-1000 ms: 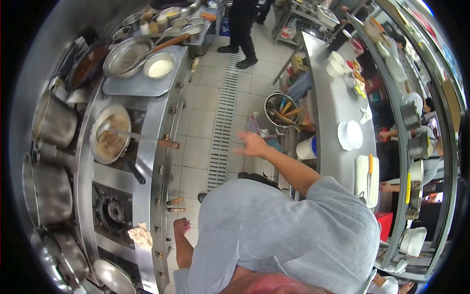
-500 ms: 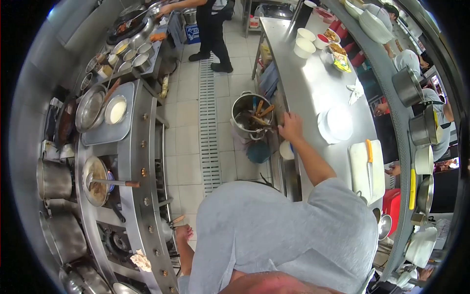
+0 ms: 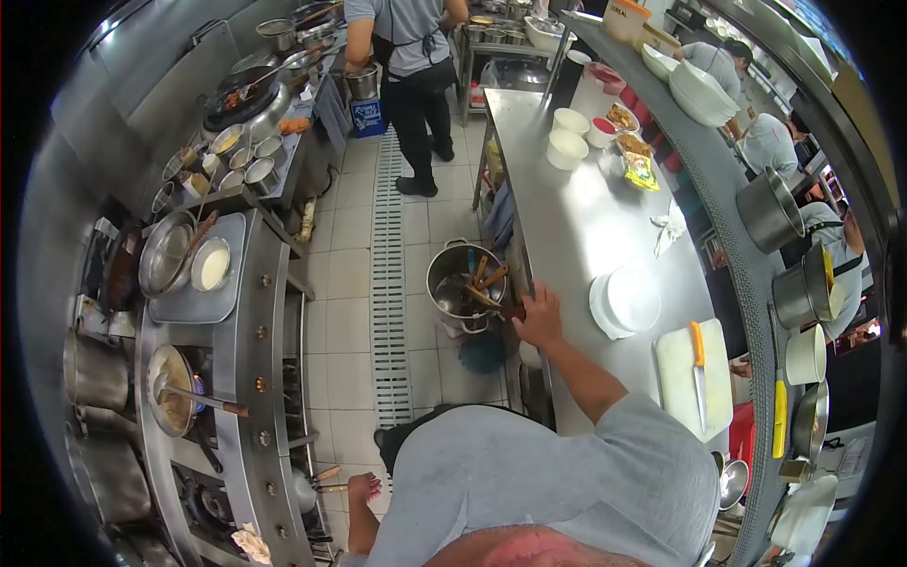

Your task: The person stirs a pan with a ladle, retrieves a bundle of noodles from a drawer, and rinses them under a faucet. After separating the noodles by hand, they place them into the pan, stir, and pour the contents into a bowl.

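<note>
Our right hand (image 3: 540, 319), fingers spread flat on the steel bench (image 3: 576, 203) edge, could knock the utensil-filled steel pot (image 3: 463, 283) just left

I wear a loose, plain grey short-sleeved shirt (image 3: 548, 472), with faint creases across the back and shoulder. My right sleeve ends above the elbow; forearm and right hand (image 3: 540, 319) are bare, with no glove, watch or ring visible. My left hand (image 3: 363, 488) is likewise bare. Dark trousers show below the shirt hem.
</note>
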